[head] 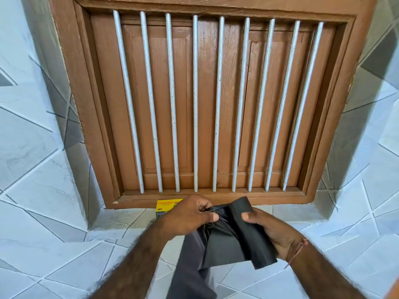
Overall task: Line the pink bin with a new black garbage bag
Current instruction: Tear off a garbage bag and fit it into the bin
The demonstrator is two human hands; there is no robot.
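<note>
Hands both grip one thin black plastic garbage bag [224,238]. Left hand [190,216] pinches a gathered, crinkled edge between thumb and fingers. Right hand [269,229] clamps a folded flat strip, thumb on top; a red thread [296,252] circles that wrist. Bag hangs below both hands, partly unfolded. Beyond the left hand, a yellow cardboard box [167,207] stands on the grey tiled ledge [121,221], against a brown wooden window frame [216,199] with white metal bars [195,104].

Bag [224,240] between both hands, box [167,207] behind.
</note>
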